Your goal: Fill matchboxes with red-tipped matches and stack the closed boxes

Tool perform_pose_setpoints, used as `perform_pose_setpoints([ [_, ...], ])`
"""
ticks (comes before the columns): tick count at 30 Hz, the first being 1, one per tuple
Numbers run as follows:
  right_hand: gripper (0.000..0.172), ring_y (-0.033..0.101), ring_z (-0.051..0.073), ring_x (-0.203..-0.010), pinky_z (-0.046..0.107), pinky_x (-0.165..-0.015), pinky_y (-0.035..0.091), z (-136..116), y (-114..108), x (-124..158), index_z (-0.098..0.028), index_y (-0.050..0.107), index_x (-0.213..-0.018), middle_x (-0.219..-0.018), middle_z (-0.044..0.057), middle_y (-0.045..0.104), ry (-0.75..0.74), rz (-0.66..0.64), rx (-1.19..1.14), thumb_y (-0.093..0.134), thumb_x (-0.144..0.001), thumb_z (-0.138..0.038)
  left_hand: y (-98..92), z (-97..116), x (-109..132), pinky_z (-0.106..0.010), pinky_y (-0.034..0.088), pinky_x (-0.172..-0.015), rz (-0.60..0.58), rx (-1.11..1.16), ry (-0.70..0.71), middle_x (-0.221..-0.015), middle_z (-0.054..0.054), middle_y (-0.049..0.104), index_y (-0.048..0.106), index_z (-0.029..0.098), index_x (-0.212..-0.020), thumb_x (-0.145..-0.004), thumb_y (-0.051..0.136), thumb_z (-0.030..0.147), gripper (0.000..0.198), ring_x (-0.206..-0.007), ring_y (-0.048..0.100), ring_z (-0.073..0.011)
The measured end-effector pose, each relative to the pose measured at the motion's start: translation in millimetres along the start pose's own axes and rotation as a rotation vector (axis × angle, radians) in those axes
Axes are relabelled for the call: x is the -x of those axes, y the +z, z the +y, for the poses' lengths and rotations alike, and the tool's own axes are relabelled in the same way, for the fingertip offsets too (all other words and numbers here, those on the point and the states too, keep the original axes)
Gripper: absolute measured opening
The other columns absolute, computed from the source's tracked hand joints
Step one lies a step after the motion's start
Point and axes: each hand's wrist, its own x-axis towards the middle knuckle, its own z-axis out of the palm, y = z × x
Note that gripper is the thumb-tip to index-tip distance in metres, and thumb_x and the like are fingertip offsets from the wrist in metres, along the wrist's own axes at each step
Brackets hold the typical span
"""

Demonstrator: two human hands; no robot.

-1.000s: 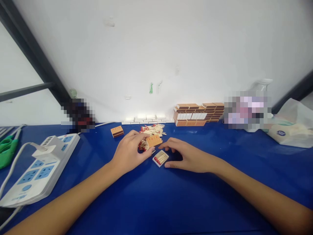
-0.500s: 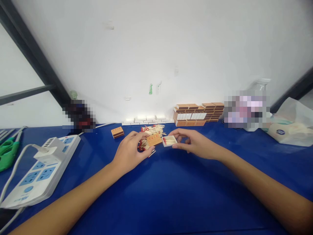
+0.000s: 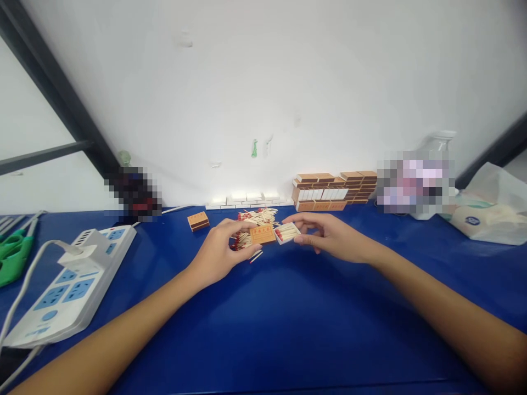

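Between thumb and fingers, my left hand point(image 3: 220, 245) grips an orange matchbox sleeve point(image 3: 262, 235). My right hand point(image 3: 323, 235) pinches a white matchbox tray point(image 3: 294, 237) holding several red-tipped matches point(image 3: 287, 232). The tray is tilted, its near-left end close beside the sleeve's right end; whether they touch I cannot tell. Behind both hands lies a heap of loose matches point(image 3: 259, 217), part of it hidden by my left hand and the sleeve. One stray match point(image 3: 256, 257) rests on the blue table just below the sleeve.
Two stacked matchboxes point(image 3: 198, 221) lie left of the heap. White trays point(image 3: 247, 201) line the wall, with a stack of matchboxes point(image 3: 321, 193) to their right. A power strip point(image 3: 82, 291) and green-handled scissors point(image 3: 14, 255) are at left, a tissue pack point(image 3: 473, 222) at right.
The tray in my right hand has turned and tilted, and its matches have shifted. My left hand has moved the sleeve slightly right, turning it a little straighter.
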Motion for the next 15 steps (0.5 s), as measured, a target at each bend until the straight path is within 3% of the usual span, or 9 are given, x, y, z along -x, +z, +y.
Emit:
perform_pose_setpoints([
  [5, 0.044, 0.058, 0.013, -0.07, 0.025, -0.055, 0.053, -1.6, -1.2, 0.7, -0.028, 0.062, -0.136, -0.091, 0.001, 0.063, -0.007, -0.002, 0.0, 0.068, -0.094, -0.041, -0.3, 0.4, -1.5, -0.039, 0.055, -0.09, -0.013, 0.011, 0.008, -0.112, -0.005, 0.072, 0.071, 0.03, -0.129, -0.087, 0.079, 0.039, 0.043, -0.101, 0.066, -0.0223],
  [15, 0.045, 0.06, 0.013, -0.071, 0.025, -0.056, 0.054, -3.2, -4.5, 0.9, -0.028, 0.06, -0.138, -0.084, 0.0, 0.065, -0.014, -0.047, -0.026, 0.065, -0.096, -0.043, -2.0, -2.9, -2.1, -0.041, 0.056, -0.086, -0.063, 0.047, 0.006, -0.101, -0.004, 0.072, 0.067, 0.033, -0.135, -0.091, 0.074, 0.043, 0.046, -0.09, 0.065, -0.0209],
])
